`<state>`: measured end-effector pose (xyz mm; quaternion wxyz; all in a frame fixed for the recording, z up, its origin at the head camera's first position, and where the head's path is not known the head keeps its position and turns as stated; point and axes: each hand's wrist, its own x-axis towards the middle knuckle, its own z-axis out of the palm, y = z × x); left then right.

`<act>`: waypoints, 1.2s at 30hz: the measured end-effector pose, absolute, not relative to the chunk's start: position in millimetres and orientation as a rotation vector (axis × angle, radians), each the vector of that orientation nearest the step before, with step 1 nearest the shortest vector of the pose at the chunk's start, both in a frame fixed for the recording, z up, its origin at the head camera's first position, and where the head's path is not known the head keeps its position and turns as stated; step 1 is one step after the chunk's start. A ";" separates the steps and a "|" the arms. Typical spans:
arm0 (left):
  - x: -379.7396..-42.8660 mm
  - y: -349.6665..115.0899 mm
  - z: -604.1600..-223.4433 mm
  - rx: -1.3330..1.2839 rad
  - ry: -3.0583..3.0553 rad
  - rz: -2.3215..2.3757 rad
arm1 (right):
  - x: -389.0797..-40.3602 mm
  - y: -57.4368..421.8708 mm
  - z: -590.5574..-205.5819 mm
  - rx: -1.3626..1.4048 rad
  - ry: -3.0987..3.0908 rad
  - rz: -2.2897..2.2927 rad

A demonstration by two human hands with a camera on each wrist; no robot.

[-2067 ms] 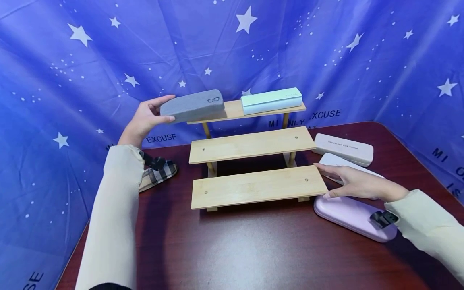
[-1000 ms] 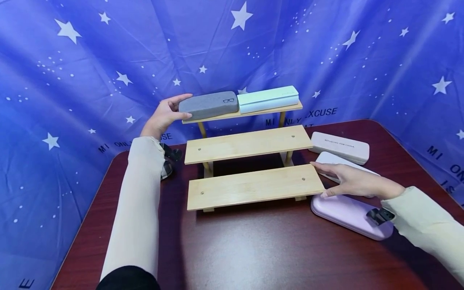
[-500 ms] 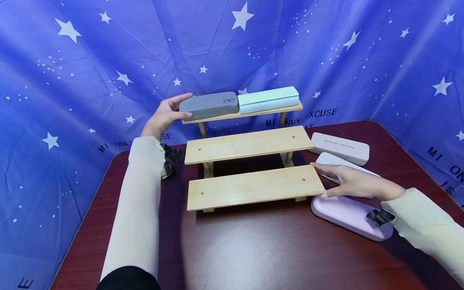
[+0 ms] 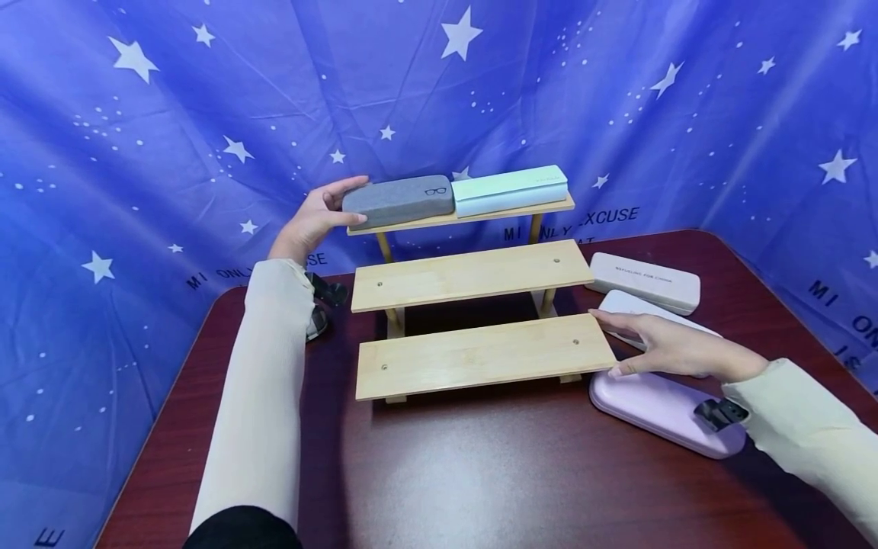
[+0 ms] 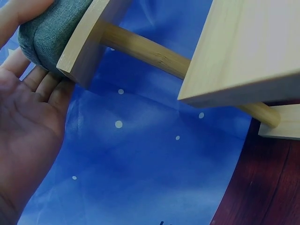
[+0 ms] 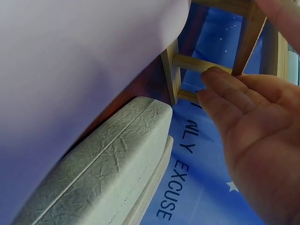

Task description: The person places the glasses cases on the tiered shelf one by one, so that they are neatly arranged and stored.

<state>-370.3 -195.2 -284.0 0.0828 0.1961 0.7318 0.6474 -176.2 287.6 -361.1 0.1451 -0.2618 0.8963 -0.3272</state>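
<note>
In the head view, my left hand (image 4: 310,225) holds the left end of a grey glasses case (image 4: 398,203) printed with a glasses outline. The case lies on the top tier of a three-tier wooden display rack (image 4: 473,276), end to end with a mint-green glasses case (image 4: 511,192). The left wrist view has that hand's fingers under the corner of the case, by the tier's end. My right hand (image 4: 668,347) grips the right end of the bottom tier (image 4: 480,357), thumb at its front edge, fingers at its back. The right wrist view shows those fingers (image 6: 225,89) rather straight behind the board.
Right of the rack lie a pale glasses case with lettering (image 4: 645,282), a white case (image 4: 627,305) partly behind my right hand, and a lilac case (image 4: 658,408). A checked item (image 4: 318,324) sits left, mostly hidden by my left wrist. A starry blue curtain (image 4: 384,76) hangs behind the dark table (image 4: 466,473).
The grey case has come right and down from a tilted pose above the top tier's left end onto that tier, beside the mint case. In the last second little moves; my right hand stays put.
</note>
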 end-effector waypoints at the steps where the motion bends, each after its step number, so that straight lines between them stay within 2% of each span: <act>1: -369.8 -195.2 -283.9 0.585 2.191 1.933 | -176.0 287.4 -361.3 -0.750 2.589 -0.935; 17: -360.8 -205.7 -279.5 0.594 2.182 2.008 | -173.3 287.1 -361.8 -0.770 2.612 -0.932; 36: -330.3 -270.9 -297.6 0.572 2.172 2.033 | -173.5 286.6 -361.8 -0.764 2.519 -1.029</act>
